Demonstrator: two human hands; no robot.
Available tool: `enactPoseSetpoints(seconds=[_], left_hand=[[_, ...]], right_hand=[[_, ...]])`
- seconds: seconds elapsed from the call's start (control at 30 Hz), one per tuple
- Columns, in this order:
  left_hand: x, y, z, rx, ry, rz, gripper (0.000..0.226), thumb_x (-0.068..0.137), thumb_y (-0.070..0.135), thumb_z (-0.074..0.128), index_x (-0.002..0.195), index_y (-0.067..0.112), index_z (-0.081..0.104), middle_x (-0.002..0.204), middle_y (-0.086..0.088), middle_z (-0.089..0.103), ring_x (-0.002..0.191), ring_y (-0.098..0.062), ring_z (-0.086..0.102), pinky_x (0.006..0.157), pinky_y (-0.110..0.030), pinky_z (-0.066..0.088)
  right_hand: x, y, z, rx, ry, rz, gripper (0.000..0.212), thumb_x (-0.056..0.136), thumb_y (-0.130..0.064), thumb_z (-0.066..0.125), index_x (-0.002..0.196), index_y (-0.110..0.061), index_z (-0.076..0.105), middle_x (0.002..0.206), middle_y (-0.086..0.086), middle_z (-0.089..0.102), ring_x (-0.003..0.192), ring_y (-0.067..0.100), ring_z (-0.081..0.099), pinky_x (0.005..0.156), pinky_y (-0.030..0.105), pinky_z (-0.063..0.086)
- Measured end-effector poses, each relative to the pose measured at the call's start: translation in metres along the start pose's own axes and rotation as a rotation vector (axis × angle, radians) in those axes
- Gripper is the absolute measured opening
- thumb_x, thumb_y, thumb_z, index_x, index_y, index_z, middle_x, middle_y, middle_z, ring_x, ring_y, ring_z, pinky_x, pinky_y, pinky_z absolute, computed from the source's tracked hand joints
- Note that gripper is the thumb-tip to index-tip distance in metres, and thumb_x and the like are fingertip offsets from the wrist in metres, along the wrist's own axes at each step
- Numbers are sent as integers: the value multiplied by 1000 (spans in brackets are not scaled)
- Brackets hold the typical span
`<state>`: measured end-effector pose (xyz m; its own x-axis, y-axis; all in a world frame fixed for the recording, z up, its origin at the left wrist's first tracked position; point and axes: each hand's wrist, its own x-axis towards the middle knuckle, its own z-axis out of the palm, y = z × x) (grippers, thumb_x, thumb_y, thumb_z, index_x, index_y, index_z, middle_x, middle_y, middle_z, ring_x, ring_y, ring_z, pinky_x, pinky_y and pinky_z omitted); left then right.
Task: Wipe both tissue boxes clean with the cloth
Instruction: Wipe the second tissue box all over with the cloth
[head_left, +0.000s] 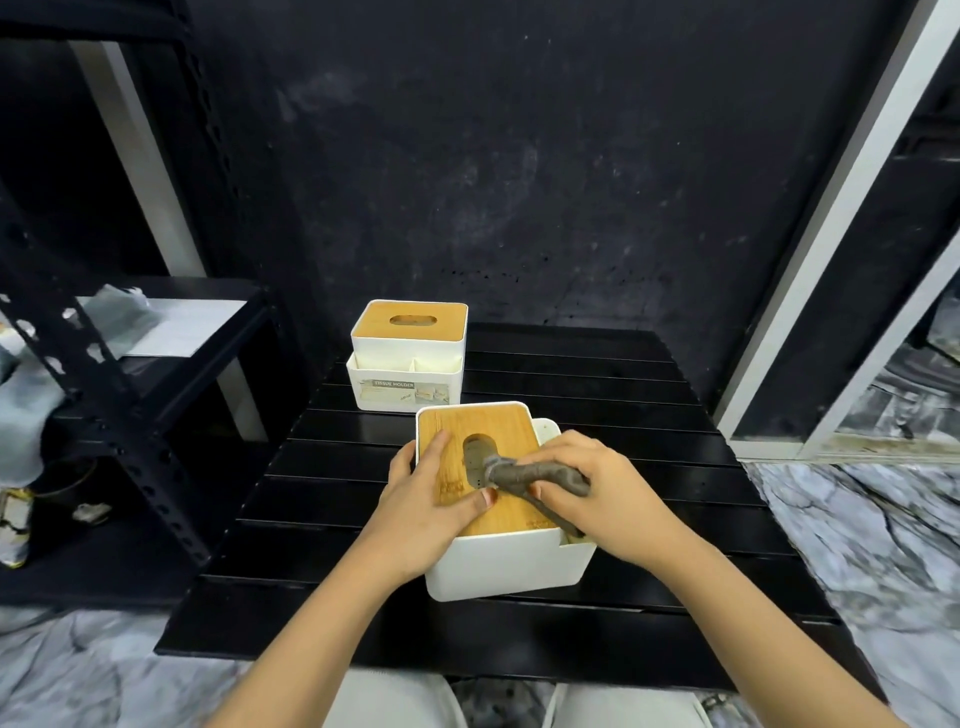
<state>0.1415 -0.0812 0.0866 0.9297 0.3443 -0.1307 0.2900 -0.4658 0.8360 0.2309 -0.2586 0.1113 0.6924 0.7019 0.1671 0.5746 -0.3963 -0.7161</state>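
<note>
Near box: white plastic tissue box with a bamboo lid and oval slot (498, 519), lower centre of the frame, standing on the black slatted table (649, 415).
Far box: second white plastic tissue box with a bamboo lid (409, 356), above and left of the first, well apart from both hands; a printed label sits on its front.
Cloth: bunched grey-brown cloth (535, 475), lying across the near lid, its tip at the edge of the oval slot.
Right hand: right hand (602, 496) has its fingers curled round the cloth and presses it to the lid.
Left hand: left hand (431, 499) lies on the lid's left part, fingers fairly straight, thumb across the wood, steadying the box; it grasps nothing.
Stage, as judged: wiping of the near lid under way; far box apparently not yet attended to.
Risk one: the cloth tip may snag in or drop through the slot if the stroke crosses it.
Risk two: the box may slide on the slats should the left hand ease its pressure.
Risk three: the box's sides and side compartment may be missed, since only the lid is being covered.
</note>
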Motion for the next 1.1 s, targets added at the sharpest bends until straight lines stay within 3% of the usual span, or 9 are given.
enactPoseSetpoints(seconds=[0.1, 0.3, 0.5, 0.7, 0.87, 1.0, 1.1], left_hand=[[1, 0, 0, -31, -10, 12, 88, 82, 44, 66, 149, 36, 10, 154, 10, 4, 140, -19, 24, 115, -41, 28], [-1, 0, -1, -73, -18, 38, 88, 81, 37, 69, 149, 31, 13, 153, 10, 7, 136, -14, 26, 106, -25, 29], [-1, 1, -4, -97, -34, 51, 89, 80, 35, 70, 149, 29, 15, 152, 9, 8, 131, -10, 28, 107, -24, 29], [4, -2, -8, -119, -72, 62, 90, 78, 30, 73, 149, 27, 17, 150, 8, 10, 124, -6, 29, 106, -22, 31], [13, -4, -17, -190, -165, 78, 90, 74, 25, 74, 148, 26, 22, 147, 6, 15, 129, -10, 32, 107, -22, 33], [24, -2, -30, -177, -262, 113, 79, 72, 27, 74, 141, 30, 37, 142, 10, 33, 127, -8, 40, 95, -12, 40], [32, 1, -39, -93, -280, 128, 58, 75, 25, 75, 126, 38, 51, 133, 16, 42, 127, -9, 41, 97, -16, 37]], right_hand=[[-5, 3, -1, -5, -13, -1, 25, 86, -17, 59, 103, -34, 66, 98, -22, 54, 102, 4, 48, 89, 20, 40], [29, 4, -4, 11, 17, 18, 22, 86, -14, 58, 101, -28, 68, 101, -7, 56, 96, 9, 54, 80, 20, 45], [70, 7, -5, -106, 15, 71, 18, 88, -18, 57, 103, -25, 63, 105, -4, 53, 94, 11, 52, 67, 12, 38], [80, 8, -6, -171, 11, 65, 11, 88, -18, 57, 95, -26, 59, 103, -2, 52, 94, 14, 52, 78, 25, 43], [74, 11, -10, -212, 5, 45, 8, 88, -17, 56, 92, -24, 56, 101, -2, 48, 91, 14, 51, 70, 17, 40], [62, 16, -16, -160, -6, 76, 9, 87, -17, 56, 90, -25, 55, 106, -2, 52, 94, 14, 53, 71, 16, 39], [49, 17, -22, -141, 12, 108, 7, 86, -17, 57, 89, -23, 57, 97, 2, 57, 87, 14, 54, 66, 17, 41]])
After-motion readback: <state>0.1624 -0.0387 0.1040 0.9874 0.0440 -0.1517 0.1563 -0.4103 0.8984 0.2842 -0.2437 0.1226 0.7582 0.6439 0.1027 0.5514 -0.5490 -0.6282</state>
